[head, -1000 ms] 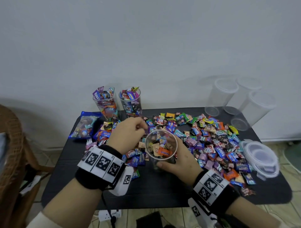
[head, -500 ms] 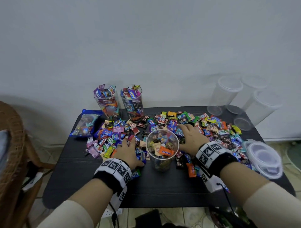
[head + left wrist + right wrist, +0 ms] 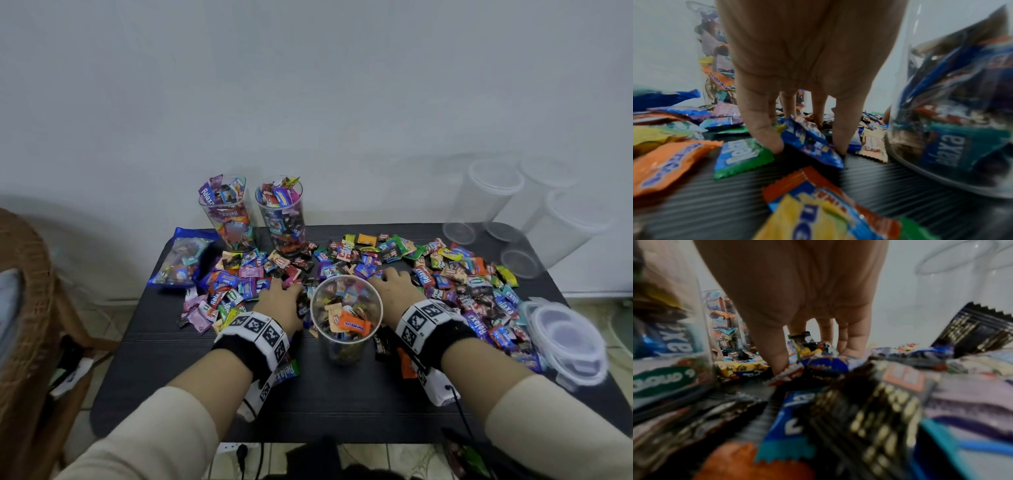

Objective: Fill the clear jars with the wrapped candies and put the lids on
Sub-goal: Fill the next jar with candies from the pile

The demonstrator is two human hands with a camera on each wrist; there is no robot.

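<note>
The left hand (image 3: 279, 301) is resting palm-down on the wrapped candies (image 3: 455, 274) just left of the open jar (image 3: 346, 315), fingers (image 3: 764, 129) spread and bent, tips pressing wrappers; whether it is grasping any I cannot tell. The right hand (image 3: 397, 291) is lying likewise just right of the jar. Only the wrist views are showing the fingertips (image 3: 778, 360) digging among candies against the tabletop (image 3: 342, 394). The head view alone is showing the jar partly filled, 2 full jars (image 3: 227, 212) standing far left, 3 lidded empty jars (image 3: 486, 198) far right, and loose lids (image 3: 568, 339) near right.
</note>
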